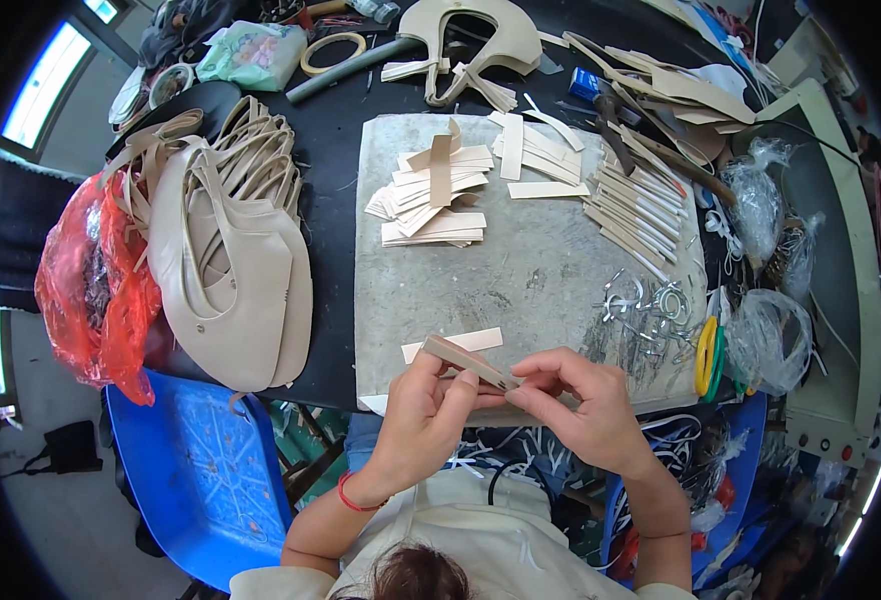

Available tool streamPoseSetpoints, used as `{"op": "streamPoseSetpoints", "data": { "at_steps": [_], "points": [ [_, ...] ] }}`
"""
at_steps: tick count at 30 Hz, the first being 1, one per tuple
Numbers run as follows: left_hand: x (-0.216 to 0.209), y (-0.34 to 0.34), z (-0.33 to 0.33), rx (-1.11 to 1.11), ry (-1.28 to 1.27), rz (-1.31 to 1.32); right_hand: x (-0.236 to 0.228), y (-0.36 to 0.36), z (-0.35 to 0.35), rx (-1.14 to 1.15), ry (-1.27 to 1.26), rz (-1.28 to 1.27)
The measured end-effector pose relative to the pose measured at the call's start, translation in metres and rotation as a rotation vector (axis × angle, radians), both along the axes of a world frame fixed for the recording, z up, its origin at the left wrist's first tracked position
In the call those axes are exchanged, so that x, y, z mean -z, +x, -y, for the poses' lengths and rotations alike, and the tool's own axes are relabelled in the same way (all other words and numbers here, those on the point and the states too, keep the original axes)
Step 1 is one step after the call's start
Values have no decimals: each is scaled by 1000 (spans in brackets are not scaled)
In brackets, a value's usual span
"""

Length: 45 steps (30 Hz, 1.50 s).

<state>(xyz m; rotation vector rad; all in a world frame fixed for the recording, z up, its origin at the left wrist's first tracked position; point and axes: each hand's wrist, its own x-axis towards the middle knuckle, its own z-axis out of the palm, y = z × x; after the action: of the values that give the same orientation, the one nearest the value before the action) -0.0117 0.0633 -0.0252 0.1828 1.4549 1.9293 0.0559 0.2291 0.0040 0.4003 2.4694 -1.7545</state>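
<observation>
Near the front edge of a worn grey board, a beige leather-like strip is held between both hands. My left hand grips it along its length, thumb on top. At the strip's right end, my right hand pinches with thumb and fingertips; whether something small is there too is hidden. Just beyond lies a loose pale strip. Farther back are a stack of similar strips, a second group of strips and a row of narrow folded strips.
Metal clasps and rings lie on the board's right, beside yellow and green loop handles. Stacked beige bag panels and a red plastic bag stand left, above a blue plastic seat. A grey tube lies behind.
</observation>
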Motion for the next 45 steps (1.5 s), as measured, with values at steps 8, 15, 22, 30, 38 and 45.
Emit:
{"op": "streamPoseSetpoints", "data": {
  "at_steps": [8,15,22,30,38,45],
  "points": [
    [-6,-3,5,35,-78,35,-9,7,-9,24,153,302],
    [-8,-5,12,-106,3,80,0,-17,32,-199,636,-577],
    [-6,-124,86,-694,-963,-1084,5,-25,35,-8,415,-419],
    [-19,-163,133,-767,-675,-732,0,-36,41,117,-98,-52],
    [-61,-34,110,-609,-210,-432,-3,-36,43,48,-253,-37],
    [-22,-154,111,-671,-374,-554,-12,-28,46,-21,-230,-93]
  ]
}}
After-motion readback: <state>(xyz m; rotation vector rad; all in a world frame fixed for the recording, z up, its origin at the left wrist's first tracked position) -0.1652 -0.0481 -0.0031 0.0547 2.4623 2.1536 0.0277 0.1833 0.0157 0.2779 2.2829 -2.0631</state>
